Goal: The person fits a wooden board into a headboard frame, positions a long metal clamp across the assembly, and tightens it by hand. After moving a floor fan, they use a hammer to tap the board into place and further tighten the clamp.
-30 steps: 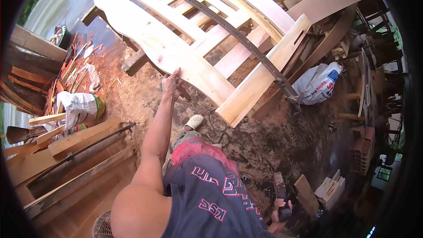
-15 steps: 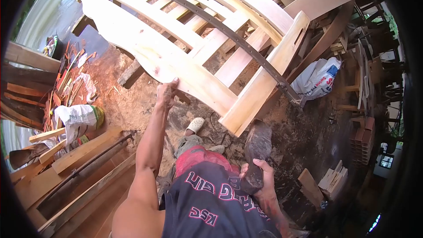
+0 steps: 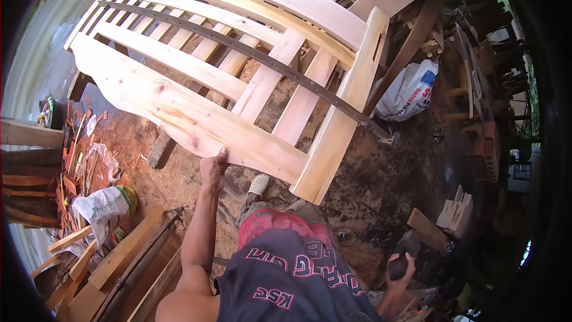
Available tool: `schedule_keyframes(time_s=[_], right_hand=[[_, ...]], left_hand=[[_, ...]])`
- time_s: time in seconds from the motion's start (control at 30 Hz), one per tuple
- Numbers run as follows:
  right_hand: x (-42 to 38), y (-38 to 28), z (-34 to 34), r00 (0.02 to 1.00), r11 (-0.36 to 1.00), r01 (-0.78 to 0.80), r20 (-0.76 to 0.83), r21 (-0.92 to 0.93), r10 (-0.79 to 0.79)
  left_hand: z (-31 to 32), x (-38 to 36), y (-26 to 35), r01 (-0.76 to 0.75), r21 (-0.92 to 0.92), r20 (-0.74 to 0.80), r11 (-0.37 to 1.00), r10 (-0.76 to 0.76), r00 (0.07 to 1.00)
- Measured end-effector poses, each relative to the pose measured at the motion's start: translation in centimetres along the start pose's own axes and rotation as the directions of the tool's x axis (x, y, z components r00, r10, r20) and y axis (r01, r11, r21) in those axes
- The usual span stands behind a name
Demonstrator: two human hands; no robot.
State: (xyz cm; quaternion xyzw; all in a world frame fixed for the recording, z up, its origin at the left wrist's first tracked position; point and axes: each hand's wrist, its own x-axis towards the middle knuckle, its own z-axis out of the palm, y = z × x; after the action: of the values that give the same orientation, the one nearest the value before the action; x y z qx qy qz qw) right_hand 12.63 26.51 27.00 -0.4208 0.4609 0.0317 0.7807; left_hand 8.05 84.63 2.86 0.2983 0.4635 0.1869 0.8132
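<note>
A pale wooden slatted frame (image 3: 173, 110), perhaps a bed headboard, fills the upper middle, with a curved lower rail and a thick end post. My left hand (image 3: 213, 170) is closed on the edge of that lower rail, thumb on top. Across the slats runs a long dark metal bar clamp (image 3: 286, 71), its end sticking out past the post. Low on the right, my right hand (image 3: 403, 274) wraps round a dark wooden block (image 3: 396, 268), held apart from the frame and seen nearly end-on.
White printed sacks stand at right (image 3: 408, 92) and left (image 3: 104, 209). Loose planks (image 3: 128, 250) lie at lower left beside wood scraps (image 3: 77, 149). Cut wood blocks (image 3: 456, 211) sit at right. Sawdust covers the dirt floor (image 3: 351, 203).
My right hand has swung the dark block away from the frame's corner, down and to the right. My left hand still holds the rail; the whole view has shifted.
</note>
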Motion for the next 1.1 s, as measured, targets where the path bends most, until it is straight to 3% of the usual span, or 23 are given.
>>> schedule_keyframes(time_s=[0.1, 0.13, 0.17, 0.2, 0.23, 0.27, 0.37, 0.43, 0.5, 0.53, 0.63, 0.7, 0.73, 0.83, 0.9, 0.97, 1.03, 1.1], right_hand=[[-0.2, 2.1, 3.9, 0.978, 0.955, 0.159, -0.091, -0.252, -0.187], [1.1, 3.6, 3.3, 0.968, 0.895, 0.239, 0.024, -0.376, -0.248], [-0.7, 5.3, 7.5, 0.998, 0.989, 0.056, -0.011, -0.14, -0.058], [0.5, 7.3, 8.6, 0.997, 0.994, -0.071, 0.037, -0.089, 0.074], [0.0, 8.8, 10.6, 0.892, 0.904, -0.401, 0.159, -0.15, 0.422], [-1.1, 10.2, 12.9, 0.709, 0.738, -0.624, 0.212, -0.256, 0.673], [-0.1, 11.9, 14.7, 0.628, 0.652, -0.671, 0.197, -0.354, 0.753], [3.6, 7.0, 11.9, 0.538, 0.556, -0.83, 0.299, 0.029, 0.788], [6.8, 4.3, 8.8, 0.482, 0.48, -0.868, 0.437, 0.125, 0.759], [7.9, 3.6, 7.9, 0.501, 0.501, -0.857, 0.418, 0.118, 0.758], [12.7, 0.3, 4.0, 0.601, 0.597, -0.794, 0.292, 0.112, 0.744], [15.1, -3.7, 1.3, 0.685, 0.646, -0.727, 0.3, 0.233, 0.664], [16.1, -5.8, 0.4, 0.736, 0.682, -0.676, 0.29, 0.278, 0.611], [18.3, -12.4, -1.3, 0.88, 0.801, -0.474, 0.235, 0.367, 0.413], [19.9, -16.9, -0.9, 0.964, 0.916, -0.25, 0.174, 0.314, 0.203], [21.3, -20.6, 1.4, 0.991, 0.966, 0.013, 0.124, 0.26, -0.047], [24.0, -24.2, 4.0, 0.985, 0.968, 0.119, 0.095, 0.221, -0.143], [28.4, -26.4, 7.0, 0.921, 0.903, 0.385, -0.025, 0.19, -0.388]], left_hand=[[-0.5, 0.3, -0.4, -0.02, -0.052, -0.005, 0.998, 0.02, 1.0], [-0.5, 0.4, -0.3, -0.007, -0.038, -0.009, 0.999, 0.007, 1.0], [-0.5, 0.4, -0.3, 0.008, -0.019, -0.009, 1.0, -0.009, 1.0], [-0.5, 0.4, -0.4, 0.009, -0.018, -0.018, 1.0, -0.01, 1.0], [-0.5, 0.4, -0.5, 0.011, -0.013, -0.027, 1.0, -0.011, 1.0], [-0.6, 0.5, -0.5, 0.015, -0.001, -0.034, 1.0, -0.015, 0.999], [-1.4, 0.7, -0.6, 0.028, 0.018, 0.003, 0.999, -0.028, 1.0], [-0.7, 0.0, -0.4, 0.0, 0.054, -0.013, 0.999, 0.001, 1.0], [-0.8, -0.1, -0.5, -0.018, 0.051, -0.02, 0.999, 0.019, 1.0], [-1.1, 0.2, -0.8, -0.004, 0.016, 0.005, 1.0, 0.004, 1.0], [0.4, -0.8, -2.0, -0.017, -0.003, -0.116, 1.0, 0.016, 0.993], [4.6, -1.8, -3.3, -0.067, -0.066, -0.284, 0.996, 0.046, 0.958], [6.4, -2.2, -4.0, -0.092, -0.09, -0.368, 0.992, 0.052, 0.928], [10.1, -0.5, -7.4, -0.323, -0.03, -0.427, 0.946, 0.28, 0.86], [11.1, -1.0, -7.6, -0.247, 0.063, -0.515, 0.967, 0.243, 0.822], [11.8, -1.1, -6.7, -0.169, 0.14, -0.6, 0.976, 0.219, 0.77], [12.5, -1.3, -6.5, -0.165, 0.2, -0.631, 0.966, 0.255, 0.732], [12.8, -1.3, -6.6, -0.158, 0.239, -0.648, 0.958, 0.278, 0.709]])
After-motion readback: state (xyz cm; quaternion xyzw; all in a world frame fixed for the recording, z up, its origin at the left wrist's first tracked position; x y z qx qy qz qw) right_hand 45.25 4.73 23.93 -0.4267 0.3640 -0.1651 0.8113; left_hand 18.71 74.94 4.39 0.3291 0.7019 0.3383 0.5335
